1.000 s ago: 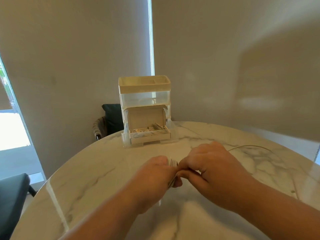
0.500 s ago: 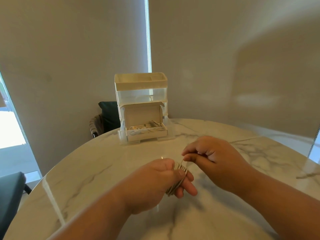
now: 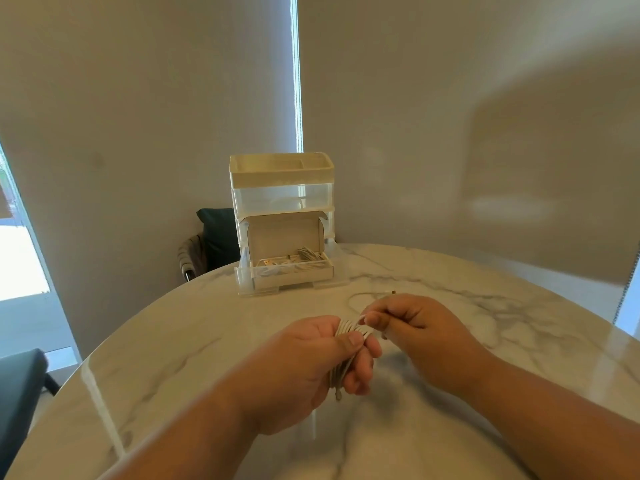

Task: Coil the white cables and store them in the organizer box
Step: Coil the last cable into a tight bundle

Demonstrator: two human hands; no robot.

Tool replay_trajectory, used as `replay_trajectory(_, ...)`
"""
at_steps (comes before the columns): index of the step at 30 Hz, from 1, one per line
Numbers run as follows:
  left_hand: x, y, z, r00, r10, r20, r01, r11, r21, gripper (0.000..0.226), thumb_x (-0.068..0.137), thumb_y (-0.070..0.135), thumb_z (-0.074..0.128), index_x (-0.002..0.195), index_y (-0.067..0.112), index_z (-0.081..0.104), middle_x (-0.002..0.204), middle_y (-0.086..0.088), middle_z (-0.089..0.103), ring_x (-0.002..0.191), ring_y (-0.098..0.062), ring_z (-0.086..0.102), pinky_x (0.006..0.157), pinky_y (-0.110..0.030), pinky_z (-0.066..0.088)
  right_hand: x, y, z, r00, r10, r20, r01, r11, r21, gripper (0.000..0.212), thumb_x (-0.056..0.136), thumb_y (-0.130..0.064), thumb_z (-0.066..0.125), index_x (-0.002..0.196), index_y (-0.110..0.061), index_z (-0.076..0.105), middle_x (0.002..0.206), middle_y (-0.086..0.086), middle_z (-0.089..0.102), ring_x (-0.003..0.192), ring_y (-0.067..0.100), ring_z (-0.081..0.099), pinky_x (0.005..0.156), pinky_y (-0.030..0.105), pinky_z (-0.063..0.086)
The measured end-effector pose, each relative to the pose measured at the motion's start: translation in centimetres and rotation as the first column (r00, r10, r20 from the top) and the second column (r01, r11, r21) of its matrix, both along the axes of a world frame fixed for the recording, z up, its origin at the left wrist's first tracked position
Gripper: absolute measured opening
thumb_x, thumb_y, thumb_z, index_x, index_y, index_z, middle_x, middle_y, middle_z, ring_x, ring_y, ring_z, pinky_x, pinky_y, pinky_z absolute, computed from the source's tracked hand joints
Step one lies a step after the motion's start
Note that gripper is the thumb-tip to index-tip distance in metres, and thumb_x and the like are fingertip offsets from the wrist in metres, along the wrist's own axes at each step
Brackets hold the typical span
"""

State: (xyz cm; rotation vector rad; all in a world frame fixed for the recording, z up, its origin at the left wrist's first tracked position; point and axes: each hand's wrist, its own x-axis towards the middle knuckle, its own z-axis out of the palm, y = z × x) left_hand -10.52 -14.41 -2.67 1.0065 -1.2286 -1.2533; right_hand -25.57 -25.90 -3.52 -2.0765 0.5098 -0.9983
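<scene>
Left hand (image 3: 304, 368) fingers wrapped round coiled thin white cable (image 3: 348, 344), right hand (image 3: 415, 327) pinching its loose end, both in front of tiered clear-and-cream plastic organizer box (image 3: 282, 223)

White cable coil (image 3: 349, 330), cream-and-clear organizer box (image 3: 282, 174), grey-veined white marble table (image 3: 173, 341), dark cushion (image 3: 218, 233)

Centre of frame: my left hand (image 3: 304, 368), with the coil of cable (image 3: 349, 332) wound round its fingers (image 3: 363, 362). Just right of it is my right hand (image 3: 415, 327), pinching the cable's free length (image 3: 350, 301), which loops on the counter (image 3: 173, 358) behind my hands. Above my hands, at the counter's far edge: the organizer box (image 3: 282, 188), with stored cables (image 3: 308, 261) lying in its open lower compartment. Behind the counter, left of the box: a chair (image 3: 216, 237). Lower left of frame, beside the counter: a second seat (image 3: 17, 393).
</scene>
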Motion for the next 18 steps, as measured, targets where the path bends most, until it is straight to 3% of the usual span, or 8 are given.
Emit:
replay_trajectory(4,0.3,0.1,0.2,1.0,0.003,-0.011,-0.003,1.0,-0.018,0.024,0.09,0.021,0.051,0.095,0.001,0.064,0.067,-0.008,0.065,0.057,-0.013,0.056,0.076,-0.038,0.047,0.1,-0.7,-0.4,1.0,-0.023,-0.018,0.024,0.999,0.027,0.022,0.093,-0.017,0.063,0.079,-0.026,0.076,0.075,0.001,0.069,0.069,0.005,0.057,0.068,0.02,0.047)
replay_trajectory(8,0.4,0.2,0.5,0.994,0.006,-0.113,-0.009,1.0,-0.028,0.021,0.088,0.019,0.055,0.088,0.003,0.068,0.071,-0.012,0.067,0.056,-0.014,0.059,0.074,-0.036,0.05,0.0,-1.3,-0.5,0.981,-0.04,-0.19,0.035,0.999,-0.028,0.037,0.101,-0.029,0.052,0.073,-0.046,0.07,0.068,-0.009,0.062,0.067,0.008,0.056,0.072,0.031,0.048)
replay_trajectory(12,0.5,0.7,1.5,0.977,0.05,-0.209,-0.064,0.996,-0.058,0.025,0.093,0.014,0.054,0.079,0.003,0.072,0.066,-0.01,0.062,0.056,-0.016,0.057,0.069,-0.032,0.056,-0.1,-1.2,-0.6,0.96,-0.052,-0.275,0.05,0.999,-0.014,0.036,0.102,-0.037,0.048,0.076,-0.05,0.069,0.07,-0.008,0.065,0.064,0.005,0.054,0.068,0.03,0.046)
replay_trajectory(15,0.5,0.9,2.3,0.919,0.159,-0.361,-0.181,0.983,-0.027,0.024,0.086,0.016,0.051,0.085,0.0,0.069,0.061,-0.008,0.059,0.05,-0.015,0.055,0.063,-0.031,0.057,0.4,-0.3,-0.6,0.926,-0.014,-0.378,0.005,1.0,-0.025,0.032,0.102,-0.037,0.047,0.084,-0.049,0.07,0.073,-0.009,0.067,0.064,-0.001,0.056,0.067,0.017,0.044)
replay_trajectory(18,0.7,0.9,2.8,0.838,0.19,-0.511,-0.224,0.975,-0.004,0.022,0.085,0.016,0.051,0.089,0.001,0.066,0.06,-0.004,0.056,0.049,-0.013,0.052,0.061,-0.03,0.057,1.0,0.7,-0.7,0.88,0.048,-0.472,-0.077,0.996,-0.042,0.026,0.104,-0.033,0.046,0.108,-0.043,0.069,0.069,-0.028,0.062,0.07,-0.011,0.057,0.069,0.006,0.04)
